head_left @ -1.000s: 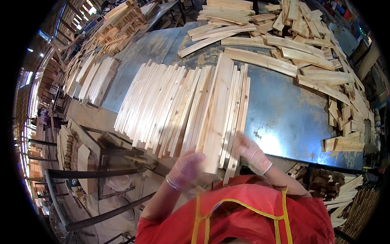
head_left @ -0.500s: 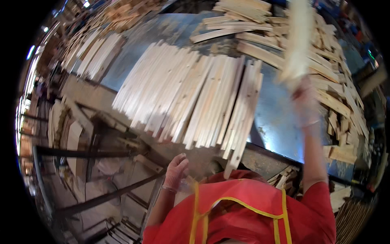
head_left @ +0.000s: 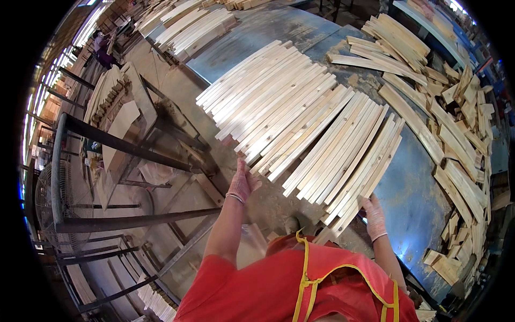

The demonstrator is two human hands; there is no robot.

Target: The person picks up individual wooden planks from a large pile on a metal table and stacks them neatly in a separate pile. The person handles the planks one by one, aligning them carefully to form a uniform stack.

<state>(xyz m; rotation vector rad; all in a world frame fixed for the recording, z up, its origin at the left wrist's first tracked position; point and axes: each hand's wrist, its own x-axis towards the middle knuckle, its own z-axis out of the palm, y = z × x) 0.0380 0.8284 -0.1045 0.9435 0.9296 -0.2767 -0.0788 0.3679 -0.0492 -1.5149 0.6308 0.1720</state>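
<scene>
A wide row of pale wooden strips point(head_left: 289, 102) lies side by side on the blue-grey metal table, their near ends uneven and overhanging its front edge. My left hand point(head_left: 244, 184), in a pale knitted glove, is by the near ends toward the left of the row. Its fingers are stretched out, the thumb apart, and nothing is in it. At the row's right end, my gloved right hand point(head_left: 375, 219) has its fingers against the side of the outermost strip, near the strip's near end. Those fingers look straight rather than wrapped round the wood; their tips are partly hidden.
Loose boards and offcuts point(head_left: 461, 139) are heaped along the right of the metal table point(head_left: 413, 188). More strips point(head_left: 198, 29) lie at its far left. A dark metal frame point(head_left: 129, 142) and a floor fan point(head_left: 51, 198) stand at left. Another person point(head_left: 102, 48) is far off.
My right hand has come down from high on the right to the row's right end; the board it held up is out of it. My left hand has opened and moved to the strip ends. The view has turned.
</scene>
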